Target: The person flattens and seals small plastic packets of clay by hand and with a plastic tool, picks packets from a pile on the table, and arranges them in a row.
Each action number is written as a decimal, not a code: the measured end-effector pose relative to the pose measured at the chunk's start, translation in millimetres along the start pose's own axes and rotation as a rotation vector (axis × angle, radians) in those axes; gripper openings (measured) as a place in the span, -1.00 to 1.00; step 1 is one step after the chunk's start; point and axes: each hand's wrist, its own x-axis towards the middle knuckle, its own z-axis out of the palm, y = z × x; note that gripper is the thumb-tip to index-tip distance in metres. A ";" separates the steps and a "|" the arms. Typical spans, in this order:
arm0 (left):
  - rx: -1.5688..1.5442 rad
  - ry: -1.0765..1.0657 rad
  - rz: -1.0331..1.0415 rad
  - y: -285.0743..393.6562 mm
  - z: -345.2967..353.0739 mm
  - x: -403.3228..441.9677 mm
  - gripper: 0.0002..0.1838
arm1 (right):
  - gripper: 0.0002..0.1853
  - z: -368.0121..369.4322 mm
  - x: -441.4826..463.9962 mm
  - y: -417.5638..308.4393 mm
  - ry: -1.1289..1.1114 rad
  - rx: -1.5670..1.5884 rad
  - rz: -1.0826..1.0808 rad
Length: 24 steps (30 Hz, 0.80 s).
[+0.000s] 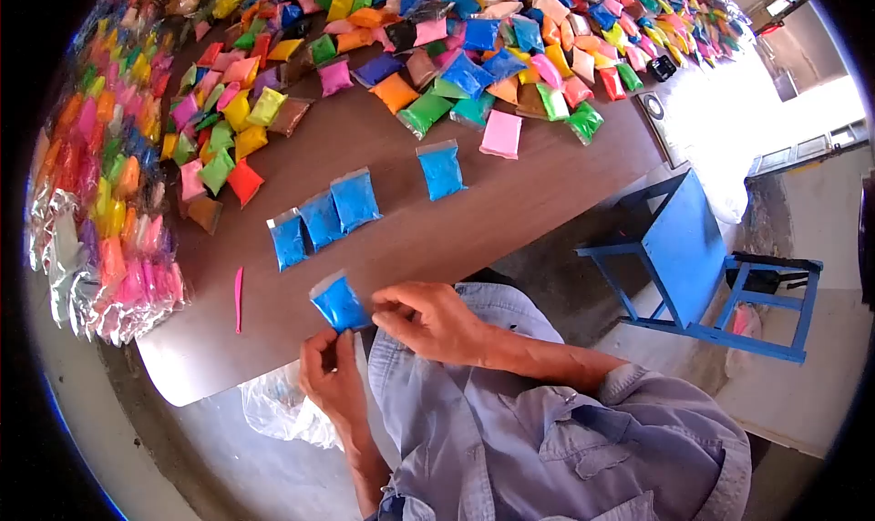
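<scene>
My left hand (330,375) pinches the lower edge of a small clear packet of blue material (339,304), held above the table's front edge. Close to that packet's right side is my right hand (424,319), its fingers curled in; whether the fingertips grip the packet's edge is hard to make out. Beyond the hands, three similar blue packets (354,200) lie side by side in a slanted row. Another blue packet (441,171) lies apart, to their right. A thin pink stick-like tool (239,300) rests on the table to the left.
Colourful packets (474,38) are heaped across the back of the brown table (510,211). Bundles of bagged packets (109,211) line its left side. A pink packet (500,134) lies before the heap. Blue wooden furniture (684,257) stands right; a clear plastic bag (287,407) is below the table edge.
</scene>
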 end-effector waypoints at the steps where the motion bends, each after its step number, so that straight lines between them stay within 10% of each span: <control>1: 0.000 0.003 0.005 9.1 4.7 -3.4 -0.87 | -0.83 -0.2 -2.7 3.5 -0.003 0.156 0.120; 8: -0.123 -0.152 0.204 60.6 45.5 -4.7 -0.88 | -0.73 -65.3 6.6 -2.1 0.192 0.240 0.496; 14: 0.008 -0.126 0.453 34.9 61.2 14.4 -0.85 | -0.71 -189.4 64.7 30.6 0.691 0.062 0.349; 24: -0.035 -0.033 0.408 29.1 72.2 20.6 -0.93 | -0.69 -218.1 103.7 60.1 0.809 0.108 0.357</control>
